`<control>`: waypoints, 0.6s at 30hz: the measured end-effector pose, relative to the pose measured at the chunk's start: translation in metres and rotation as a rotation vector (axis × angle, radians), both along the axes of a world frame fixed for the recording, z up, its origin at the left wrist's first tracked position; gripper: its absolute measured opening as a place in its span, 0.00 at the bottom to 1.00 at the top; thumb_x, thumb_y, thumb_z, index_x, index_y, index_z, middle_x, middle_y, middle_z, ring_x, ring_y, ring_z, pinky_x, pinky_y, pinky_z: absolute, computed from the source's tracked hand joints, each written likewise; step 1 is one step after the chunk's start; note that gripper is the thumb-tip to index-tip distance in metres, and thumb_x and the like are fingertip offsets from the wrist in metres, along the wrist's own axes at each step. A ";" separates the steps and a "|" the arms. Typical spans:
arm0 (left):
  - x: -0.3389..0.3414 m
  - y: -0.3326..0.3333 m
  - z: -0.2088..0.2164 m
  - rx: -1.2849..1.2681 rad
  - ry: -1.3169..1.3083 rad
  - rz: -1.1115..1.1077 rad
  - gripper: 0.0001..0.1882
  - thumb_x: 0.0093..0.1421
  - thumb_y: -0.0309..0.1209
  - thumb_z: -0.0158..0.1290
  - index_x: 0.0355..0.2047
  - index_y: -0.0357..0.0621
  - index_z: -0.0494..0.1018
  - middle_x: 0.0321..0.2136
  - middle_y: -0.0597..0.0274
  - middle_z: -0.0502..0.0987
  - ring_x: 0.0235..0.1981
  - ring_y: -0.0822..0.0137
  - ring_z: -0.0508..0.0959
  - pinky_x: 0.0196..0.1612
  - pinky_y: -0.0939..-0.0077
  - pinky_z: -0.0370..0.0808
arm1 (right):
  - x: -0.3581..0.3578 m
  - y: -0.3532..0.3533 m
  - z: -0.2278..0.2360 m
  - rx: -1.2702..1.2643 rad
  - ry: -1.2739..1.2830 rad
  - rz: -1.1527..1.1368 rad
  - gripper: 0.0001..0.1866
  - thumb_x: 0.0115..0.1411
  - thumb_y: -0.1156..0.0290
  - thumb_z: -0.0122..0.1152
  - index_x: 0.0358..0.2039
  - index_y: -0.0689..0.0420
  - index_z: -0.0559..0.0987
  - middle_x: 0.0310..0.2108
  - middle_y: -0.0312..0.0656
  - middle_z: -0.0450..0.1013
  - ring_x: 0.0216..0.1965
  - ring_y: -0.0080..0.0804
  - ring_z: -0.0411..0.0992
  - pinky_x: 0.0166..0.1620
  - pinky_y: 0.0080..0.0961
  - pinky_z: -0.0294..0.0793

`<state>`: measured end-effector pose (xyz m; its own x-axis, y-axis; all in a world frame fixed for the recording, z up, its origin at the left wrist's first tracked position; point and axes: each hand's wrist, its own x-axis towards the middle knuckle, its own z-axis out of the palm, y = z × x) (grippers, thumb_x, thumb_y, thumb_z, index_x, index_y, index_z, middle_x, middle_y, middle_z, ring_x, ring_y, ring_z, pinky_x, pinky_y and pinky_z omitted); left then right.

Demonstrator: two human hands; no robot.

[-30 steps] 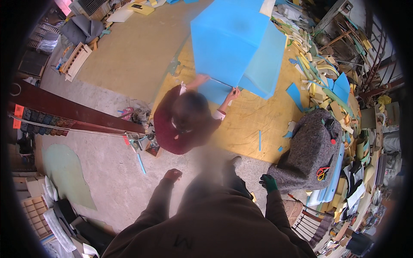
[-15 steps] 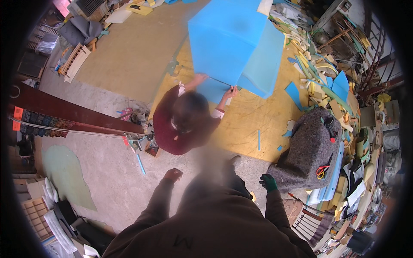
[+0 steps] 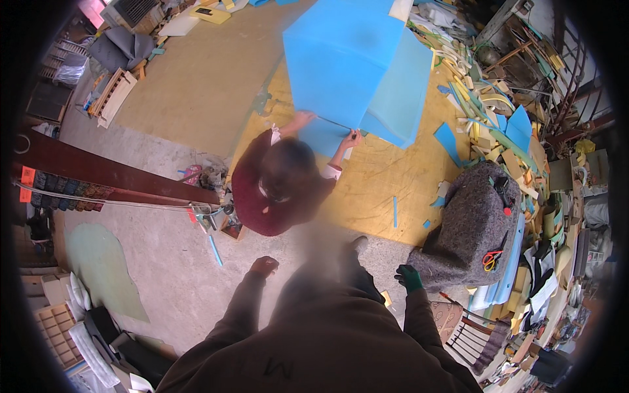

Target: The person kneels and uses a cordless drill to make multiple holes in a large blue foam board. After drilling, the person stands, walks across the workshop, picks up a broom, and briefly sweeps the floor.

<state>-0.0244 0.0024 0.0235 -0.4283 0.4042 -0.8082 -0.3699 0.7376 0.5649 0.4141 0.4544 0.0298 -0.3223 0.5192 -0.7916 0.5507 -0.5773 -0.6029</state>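
Note:
My left hand is bare and hangs beside my body over the concrete floor, its fingers loosely bent and nothing visible in them. On my other side, my right hand wears a green glove with dark fingers. Its fingers look slightly apart with no object showing, and the grey felt-covered block is the nearest thing to it. In front of me a co-worker in a dark red top bends over the table. Both of that person's hands hold a thin dark strip or blade against the near edge of a large blue foam block.
Orange-handled scissors lie on the felt-covered block. Foam offcuts pile up along the right. A dark red steel beam crosses the left side. A slatted chair stands behind my right hand. The yellowish tabletop bears blue scraps.
The co-worker's hands and the blue foam block have shifted very slightly. My own hands hang in the same places.

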 end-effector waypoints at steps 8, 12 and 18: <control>-0.001 0.003 0.004 -0.006 0.022 -0.019 0.15 0.62 0.38 0.61 0.43 0.39 0.81 0.34 0.57 0.85 0.30 0.66 0.84 0.31 0.73 0.77 | 0.005 0.004 -0.012 0.106 0.004 0.133 0.17 0.66 0.54 0.64 0.51 0.48 0.78 0.39 0.36 0.81 0.33 0.33 0.83 0.30 0.29 0.72; 0.000 -0.001 -0.001 -0.001 0.010 -0.009 0.15 0.62 0.37 0.62 0.42 0.38 0.81 0.34 0.56 0.85 0.31 0.65 0.84 0.34 0.71 0.80 | -0.003 0.000 0.000 0.008 -0.022 0.002 0.17 0.67 0.54 0.63 0.51 0.48 0.78 0.40 0.36 0.81 0.34 0.34 0.83 0.31 0.30 0.73; -0.002 -0.004 -0.003 0.001 0.004 0.002 0.15 0.62 0.37 0.62 0.42 0.37 0.80 0.34 0.56 0.85 0.31 0.65 0.84 0.34 0.71 0.80 | -0.013 -0.004 0.014 0.008 -0.021 0.021 0.17 0.67 0.55 0.63 0.51 0.49 0.77 0.41 0.36 0.80 0.36 0.34 0.83 0.33 0.30 0.73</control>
<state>-0.0264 -0.0020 0.0201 -0.4322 0.4037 -0.8064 -0.3694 0.7365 0.5667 0.4010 0.4508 0.0437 -0.3169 0.5185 -0.7942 0.5751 -0.5609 -0.5956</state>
